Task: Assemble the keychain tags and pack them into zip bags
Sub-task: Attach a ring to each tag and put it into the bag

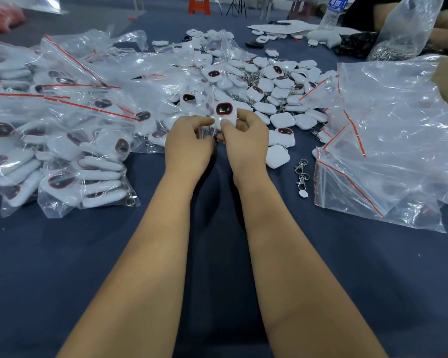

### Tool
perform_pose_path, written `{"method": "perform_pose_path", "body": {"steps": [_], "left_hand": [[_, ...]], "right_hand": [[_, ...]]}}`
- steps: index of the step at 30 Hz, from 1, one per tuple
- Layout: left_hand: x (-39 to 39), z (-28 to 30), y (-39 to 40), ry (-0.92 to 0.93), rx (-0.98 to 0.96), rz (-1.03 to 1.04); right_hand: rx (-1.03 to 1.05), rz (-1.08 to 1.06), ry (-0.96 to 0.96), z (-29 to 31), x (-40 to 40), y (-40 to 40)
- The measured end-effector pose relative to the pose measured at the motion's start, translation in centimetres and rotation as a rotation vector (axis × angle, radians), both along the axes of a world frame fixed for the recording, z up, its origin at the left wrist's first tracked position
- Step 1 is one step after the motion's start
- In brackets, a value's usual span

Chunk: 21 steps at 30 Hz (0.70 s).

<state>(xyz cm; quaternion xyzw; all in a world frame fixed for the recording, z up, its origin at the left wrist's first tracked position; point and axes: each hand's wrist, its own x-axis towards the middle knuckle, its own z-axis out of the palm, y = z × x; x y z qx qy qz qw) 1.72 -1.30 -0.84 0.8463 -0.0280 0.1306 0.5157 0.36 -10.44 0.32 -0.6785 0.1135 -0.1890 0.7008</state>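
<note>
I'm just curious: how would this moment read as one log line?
both hands: left hand, right hand | holding: white tag | empty zip bags: right

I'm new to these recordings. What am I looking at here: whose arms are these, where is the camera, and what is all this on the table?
There is no machine. One camera, worn on a person's head, looks down at their bare arms. The left hand and right hand together hold one white tag with a dark face. On the blue table: filled zip bags at left, a pile of loose tags in the middle, empty zip bags at right, and loose metal clasps.
</note>
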Motion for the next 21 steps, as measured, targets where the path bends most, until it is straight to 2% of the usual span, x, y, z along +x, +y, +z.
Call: {"method": "perform_pose_path", "body": {"steps": [5, 14, 21], "left_hand": [[0.1, 0.0, -0.1, -0.001, -0.046, 0.001], [-1.0, 0.7, -0.2, 0.019, -0.307, -0.05], [-0.9, 0.7, -0.3, 0.06, -0.344, -0.029]], "right_hand": [[0.127, 0.061, 0.008, 0.1, 0.1, -0.3], [0.019, 0.11, 0.078, -0.5, 0.5, -0.3], [-0.011, 0.14, 0.09, -0.8, 0.6, -0.2]]}}
